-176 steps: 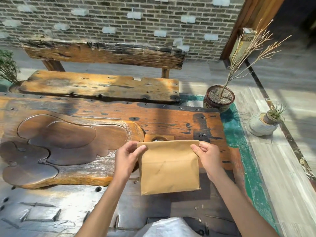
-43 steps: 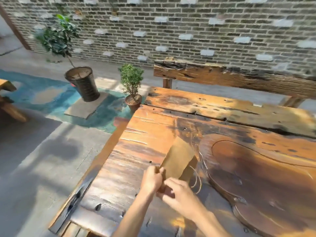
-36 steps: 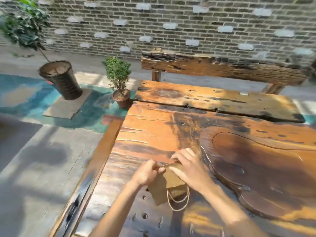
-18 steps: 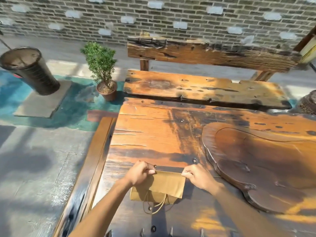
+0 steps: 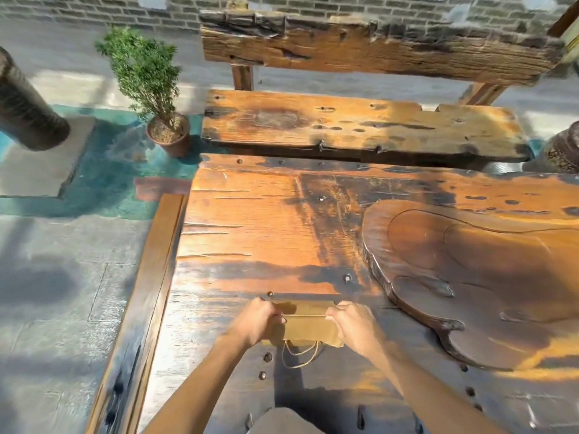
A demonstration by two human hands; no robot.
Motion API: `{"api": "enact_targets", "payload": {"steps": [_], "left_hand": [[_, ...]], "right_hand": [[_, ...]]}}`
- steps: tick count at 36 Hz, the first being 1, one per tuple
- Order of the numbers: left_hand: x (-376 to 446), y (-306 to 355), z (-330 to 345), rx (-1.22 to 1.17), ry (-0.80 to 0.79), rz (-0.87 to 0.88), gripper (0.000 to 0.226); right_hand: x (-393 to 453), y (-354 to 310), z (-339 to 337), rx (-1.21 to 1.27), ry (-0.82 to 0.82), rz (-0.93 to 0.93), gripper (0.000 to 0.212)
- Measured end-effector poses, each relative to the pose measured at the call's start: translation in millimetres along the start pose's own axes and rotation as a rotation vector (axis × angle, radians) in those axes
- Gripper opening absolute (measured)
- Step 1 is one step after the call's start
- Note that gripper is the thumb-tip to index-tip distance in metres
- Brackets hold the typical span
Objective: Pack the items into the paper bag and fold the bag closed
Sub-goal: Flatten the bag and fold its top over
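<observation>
Left hand [image 5: 255, 322] curled tight on the left end of the folded paper bag [image 5: 308, 327], right hand [image 5: 352, 325] pinching the right end, a taut twine handle [image 5: 304, 315] stretched between them. The bag lies flat between both hands on the wooden counter [image 5: 250, 239], its second twine loop [image 5: 299, 355] hanging toward the person. Carved tray [image 5: 470, 277] off right, potted shrub [image 5: 156, 89] beyond

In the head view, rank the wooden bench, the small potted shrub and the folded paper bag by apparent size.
1. wooden bench, clearly the largest.
2. potted shrub.
3. paper bag, the smallest in view although nearest the camera; both hands cover its ends.
</observation>
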State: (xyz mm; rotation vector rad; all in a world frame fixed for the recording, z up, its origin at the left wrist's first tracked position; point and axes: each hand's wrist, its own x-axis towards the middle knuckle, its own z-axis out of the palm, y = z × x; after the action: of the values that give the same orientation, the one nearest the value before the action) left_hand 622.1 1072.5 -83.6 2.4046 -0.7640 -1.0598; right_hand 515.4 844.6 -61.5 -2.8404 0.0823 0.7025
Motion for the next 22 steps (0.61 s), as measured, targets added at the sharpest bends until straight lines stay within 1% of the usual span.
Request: {"api": "enact_targets", "payload": {"steps": [2,4,5,8,10,12,15,19,22], "left_hand": [[-2,-1,8,0.097,-0.014,-0.009,0.025],[-4,3,17,0.179,-0.028,0.002,0.037],[-3,3,21,0.226,-0.024,-0.002,0.038],[1,10,27,0.331,-0.023,-0.020,0.038],[3,20,28,0.371,-0.025,-0.014,0.036],[7,28,27,0.430,-0.022,-0.025,0.033],[15,24,29,0.520,0.008,-0.052,0.038],[14,22,29,0.525,0.016,-0.033,0.038],[12,17,33,0.510,0.038,-0.019,0.038]], "right_hand": [[-3,1,7,-0.010,-0.001,-0.021,0.019],[-3,2,10,-0.015,-0.030,-0.035,0.026],[-3,2,10,-0.016,-0.064,-0.043,0.030],[2,2,11,0.029,-0.165,-0.060,0.039],[7,1,9,0.076,-0.195,-0.045,0.043],[11,0,5,0.085,-0.213,-0.039,0.041],[12,-3,0,0.067,-0.216,-0.019,0.037],[5,-9,1,0.045,-0.177,-0.003,0.052],[-2,-11,2,0.069,-0.154,0.002,0.052]]}}
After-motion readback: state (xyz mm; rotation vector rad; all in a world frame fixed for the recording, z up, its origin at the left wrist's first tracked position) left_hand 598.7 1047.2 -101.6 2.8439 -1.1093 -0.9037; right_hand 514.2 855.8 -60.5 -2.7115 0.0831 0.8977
